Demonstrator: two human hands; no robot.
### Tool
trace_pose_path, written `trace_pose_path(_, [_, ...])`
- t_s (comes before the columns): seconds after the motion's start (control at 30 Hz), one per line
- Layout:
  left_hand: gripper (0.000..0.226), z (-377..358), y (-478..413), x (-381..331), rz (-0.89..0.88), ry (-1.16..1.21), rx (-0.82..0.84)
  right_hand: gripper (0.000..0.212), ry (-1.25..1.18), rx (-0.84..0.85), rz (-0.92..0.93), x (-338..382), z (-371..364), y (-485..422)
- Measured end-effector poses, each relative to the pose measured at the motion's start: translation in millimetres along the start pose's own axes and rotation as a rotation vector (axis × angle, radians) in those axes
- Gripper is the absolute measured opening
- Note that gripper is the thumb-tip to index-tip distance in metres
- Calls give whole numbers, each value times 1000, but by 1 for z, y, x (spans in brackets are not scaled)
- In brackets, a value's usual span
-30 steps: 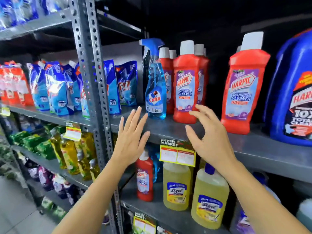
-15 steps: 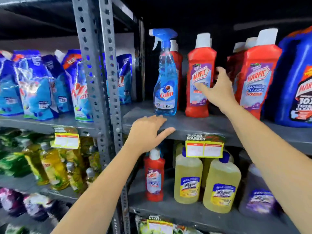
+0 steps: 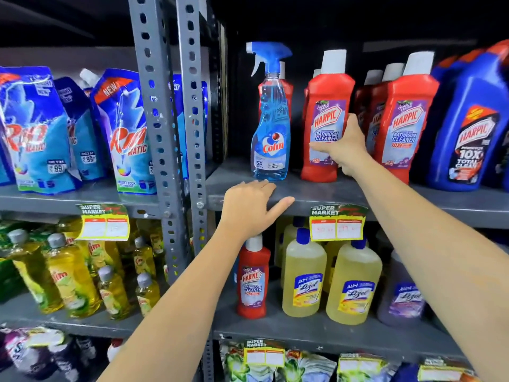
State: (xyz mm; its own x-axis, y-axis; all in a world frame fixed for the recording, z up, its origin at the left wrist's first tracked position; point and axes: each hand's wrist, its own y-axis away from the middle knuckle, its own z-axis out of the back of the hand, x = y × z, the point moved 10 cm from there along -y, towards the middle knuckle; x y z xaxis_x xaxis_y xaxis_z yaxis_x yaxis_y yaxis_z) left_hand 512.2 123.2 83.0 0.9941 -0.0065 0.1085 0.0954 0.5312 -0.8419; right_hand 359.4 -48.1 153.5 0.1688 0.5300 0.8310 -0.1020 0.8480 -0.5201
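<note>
**Right hand (image 3: 344,144) closes on the red bottle (image 3: 326,100)**

Half a second ago the right hand only reached toward this bottle. Now its thumb lies across the label and its fingers curl round the far side. The bottle stands upright on the upper shelf (image 3: 316,188), just right of the spray bottle (image 3: 271,128). The left hand (image 3: 253,208) has stayed flat on the shelf's near edge, fingers straight, thumb spread, holding nothing.

Upper shelf: one spray bottle, at least six red bottles going by their white caps, and one blue jug (image 3: 468,128) far right. Lower shelf: one small red bottle (image 3: 253,285), two yellow bottles (image 3: 303,279) in front with more behind, and one purple bottle (image 3: 405,301).
</note>
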Motion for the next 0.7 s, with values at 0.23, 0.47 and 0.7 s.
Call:
trace_pose_path(0.23, [49,0,7,-3,1,63,-42,68,-130,-104,157,22,22,46])
trace_pose_path(0.47, [51,0,64,-10,28,191,-81,95,-321,-59,253,51,45,110])
trace_pose_path(0.7, [56,-52,160,-5,153,276,98,75,-263,181,179,8,17,203])
